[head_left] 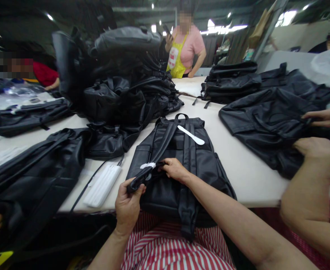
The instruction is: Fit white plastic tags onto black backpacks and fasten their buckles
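Observation:
A black backpack point(165, 195) lies in front of me at the table's edge, its strap side facing up. My left hand point(128, 204) is closed round the folded lower part of one shoulder strap point(165, 144). Just to the right, my right hand point(173, 168) pinches black material of the same strap area; its fingertips partly hide what they grip. A white piece with a notched edge point(148, 165) shows at the strap between my hands. Across the upper part of the backpack rests a white plastic tool with a serrated stem point(191, 135).
A white power strip point(103, 185) with a black cord lies left of the backpack. Black bags are piled high behind it point(120, 90), and more are stacked at right point(232, 82). At right, a co-worker's arms point(313, 168) handle another black bag point(266, 123). A person in a yellow apron point(178, 56) stands opposite.

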The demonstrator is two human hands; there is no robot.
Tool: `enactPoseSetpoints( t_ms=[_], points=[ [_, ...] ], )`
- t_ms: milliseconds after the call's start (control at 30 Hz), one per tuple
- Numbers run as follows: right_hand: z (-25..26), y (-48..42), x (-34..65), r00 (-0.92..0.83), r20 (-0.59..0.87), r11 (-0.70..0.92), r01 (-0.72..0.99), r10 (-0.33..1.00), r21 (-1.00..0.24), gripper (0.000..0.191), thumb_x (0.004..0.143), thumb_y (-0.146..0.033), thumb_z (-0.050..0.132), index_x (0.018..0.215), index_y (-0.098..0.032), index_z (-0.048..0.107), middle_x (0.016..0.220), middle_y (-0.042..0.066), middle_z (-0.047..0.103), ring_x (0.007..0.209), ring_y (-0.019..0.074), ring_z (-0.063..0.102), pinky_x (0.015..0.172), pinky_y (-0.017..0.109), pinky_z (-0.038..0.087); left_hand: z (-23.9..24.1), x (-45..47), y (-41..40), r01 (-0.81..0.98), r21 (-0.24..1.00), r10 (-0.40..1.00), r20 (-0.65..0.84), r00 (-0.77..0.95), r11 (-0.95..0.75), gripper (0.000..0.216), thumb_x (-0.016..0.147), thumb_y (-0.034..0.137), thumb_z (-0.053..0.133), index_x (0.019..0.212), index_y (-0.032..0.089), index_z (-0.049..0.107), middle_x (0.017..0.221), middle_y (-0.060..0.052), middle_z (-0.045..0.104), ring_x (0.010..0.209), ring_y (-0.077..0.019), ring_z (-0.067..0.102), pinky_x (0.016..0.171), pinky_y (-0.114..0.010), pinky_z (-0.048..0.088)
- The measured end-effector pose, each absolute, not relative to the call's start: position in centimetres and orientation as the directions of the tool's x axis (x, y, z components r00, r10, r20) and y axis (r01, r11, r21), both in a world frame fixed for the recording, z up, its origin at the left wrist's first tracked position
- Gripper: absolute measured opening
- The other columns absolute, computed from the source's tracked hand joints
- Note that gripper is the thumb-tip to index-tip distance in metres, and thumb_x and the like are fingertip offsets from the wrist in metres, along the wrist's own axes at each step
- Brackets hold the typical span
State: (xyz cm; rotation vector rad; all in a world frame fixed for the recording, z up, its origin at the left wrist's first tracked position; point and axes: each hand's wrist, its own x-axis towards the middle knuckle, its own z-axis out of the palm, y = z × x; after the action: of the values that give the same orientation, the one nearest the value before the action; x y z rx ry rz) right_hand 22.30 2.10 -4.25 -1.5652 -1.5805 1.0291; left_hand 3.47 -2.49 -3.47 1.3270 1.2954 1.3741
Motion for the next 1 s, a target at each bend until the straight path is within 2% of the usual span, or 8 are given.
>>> enactPoseSetpoints(
  t_ms=[200, 433, 567, 633, 733, 833, 900, 1000],
  points=[
    [-4.1, 1.9, 22.1, -0.039, 0.075, 0.084, 0.475, 0.996, -0.876, 0.021, 0.082, -0.024, 0.049, 0.067, -0.016, 0.061, 0.06, -0.002, 0.057, 0.059, 0.0098, 0.051, 0.058, 0.02, 0.037, -3.4, 3.4, -2.4, 0.088, 0.985, 0.978, 0.159, -0.138, -0.147, 0.032, 0.069, 0.031, 0.068, 0.096, 0.02, 0.055, 0.078, 0.002, 0.062, 0.063, -0.0115, 0.064, 0.063, -0.025, 0.056],
    [-4.6, 1.8, 21.5, -0.075, 0.22, 0.23, 0.44, 0.973, -0.868, 0.018, 0.084, -0.028, 0.049, 0.089, -0.021, 0.065, 0.078, -0.002, 0.064, 0.076, 0.0121, 0.058, 0.067, 0.02, 0.039, -3.1, 3.2, -2.0, -0.015, 0.998, 0.988, 0.06, -0.14, -0.063, 0.031, 0.069, 0.031, 0.069, 0.095, 0.021, 0.054, 0.072, 0.004, 0.063, 0.062, -0.0105, 0.064, 0.059, -0.021, 0.056],
    [-4.5, 1.8, 21.4, -0.082, 0.223, 0.237, 0.413, 0.971, -0.879, 0.022, 0.084, -0.03, 0.049, 0.1, -0.023, 0.064, 0.09, -0.002, 0.066, 0.085, 0.0134, 0.059, 0.075, 0.022, 0.041, -3.1, 3.1, -2.0, -0.045, 0.998, 0.988, 0.036, -0.148, -0.043, 0.034, 0.068, 0.032, 0.069, 0.096, 0.021, 0.054, 0.072, 0.004, 0.063, 0.062, -0.0099, 0.064, 0.059, -0.02, 0.055],
    [-4.3, 1.7, 21.5, -0.054, 0.203, 0.206, 0.44, 0.978, -0.874, 0.022, 0.083, -0.031, 0.051, 0.099, -0.022, 0.063, 0.088, -0.001, 0.066, 0.084, 0.0136, 0.059, 0.075, 0.023, 0.042, -3.0, 3.1, -1.9, -0.048, 0.998, 0.988, 0.023, -0.152, -0.031, 0.034, 0.067, 0.032, 0.07, 0.096, 0.02, 0.055, 0.072, 0.004, 0.063, 0.062, -0.0102, 0.063, 0.059, -0.021, 0.055],
    [-4.1, 1.6, 21.6, -0.026, 0.115, 0.115, 0.441, 0.993, -0.89, 0.021, 0.083, -0.033, 0.049, 0.082, -0.019, 0.064, 0.069, -0.002, 0.061, 0.066, 0.0118, 0.057, 0.063, 0.021, 0.042, -2.2, 3.3, -2.1, -0.061, 0.998, 0.99, 0.016, -0.139, -0.024, 0.04, 0.066, 0.031, 0.071, 0.102, 0.021, 0.055, 0.079, 0.003, 0.064, 0.064, -0.0102, 0.063, 0.063, -0.022, 0.055],
    [-4.1, 1.5, 21.6, -0.024, 0.045, 0.051, 0.312, 0.999, -0.949, 0.026, 0.084, -0.036, 0.047, 0.072, -0.017, 0.061, 0.06, -0.004, 0.054, 0.05, 0.0083, 0.048, 0.049, 0.019, 0.039, -1.0, 3.8, -2.8, -0.116, 0.993, 0.994, 0.0, -0.108, -0.013, 0.054, 0.07, 0.031, 0.068, 0.119, 0.027, 0.046, 0.092, 0.001, 0.065, 0.071, -0.0105, 0.064, 0.071, -0.025, 0.054],
    [-4.0, 1.5, 21.6, -0.009, 0.048, 0.048, 0.223, 0.999, -0.974, 0.027, 0.084, -0.037, 0.046, 0.073, -0.016, 0.06, 0.063, -0.003, 0.054, 0.049, 0.0077, 0.047, 0.048, 0.019, 0.039, -0.3, 4.2, -3.3, -0.112, 0.994, 0.999, -0.015, -0.044, 0.01, 0.057, 0.071, 0.032, 0.067, 0.123, 0.026, 0.043, 0.098, -0.002, 0.066, 0.081, -0.0146, 0.065, 0.077, -0.029, 0.052],
    [-3.4, 1.3, 21.6, 0.045, 0.174, 0.16, 0.222, 0.984, -0.962, 0.028, 0.084, -0.037, 0.045, 0.074, -0.016, 0.06, 0.07, -0.001, 0.055, 0.062, 0.01, 0.051, 0.059, 0.021, 0.043, 0.1, 4.9, -3.3, 0.137, 0.988, 0.995, 0.059, 0.082, -0.07, 0.05, 0.064, 0.032, 0.071, 0.111, 0.02, 0.056, 0.106, -0.007, 0.064, 0.103, -0.0249, 0.057, 0.092, -0.041, 0.044]
  ],
)
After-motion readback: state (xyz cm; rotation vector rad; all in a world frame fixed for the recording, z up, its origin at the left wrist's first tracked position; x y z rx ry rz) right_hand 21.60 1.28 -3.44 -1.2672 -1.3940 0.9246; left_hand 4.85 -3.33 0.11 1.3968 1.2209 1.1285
